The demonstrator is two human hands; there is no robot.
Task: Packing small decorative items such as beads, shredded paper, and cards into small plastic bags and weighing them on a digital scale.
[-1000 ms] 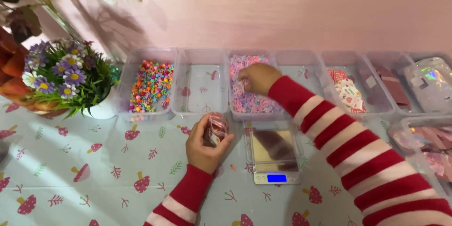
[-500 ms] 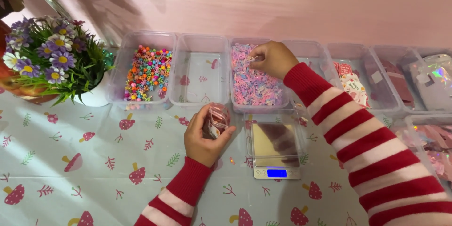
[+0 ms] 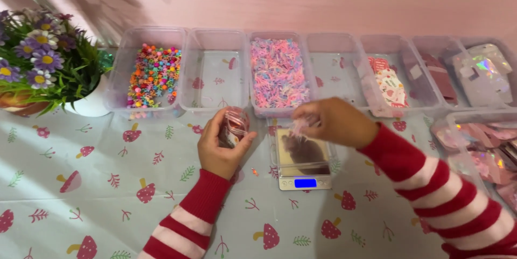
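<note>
My left hand (image 3: 221,148) holds a small clear pouch (image 3: 232,126) with pink contents, upright, just in front of the row of bins. My right hand (image 3: 331,123) hovers over a small clear tray on a digital scale (image 3: 304,168), its fingers pinched on a tuft of tiny pink and blue pieces (image 3: 298,126). The scale's blue display is lit. Behind the hands stands a clear bin of pink and blue small pieces (image 3: 278,71).
A row of clear bins lines the back: colourful beads (image 3: 153,73), an empty bin (image 3: 214,73), another empty bin (image 3: 335,70), printed cards (image 3: 389,84), dark pink packets (image 3: 433,76), holographic bags (image 3: 484,70). A flower pot (image 3: 40,65) stands far left. More bags (image 3: 482,146) lie right.
My right hand has come back from the pink-and-blue bin with a pinch of pieces and now hangs over the scale tray. My left hand keeps holding the pouch.
</note>
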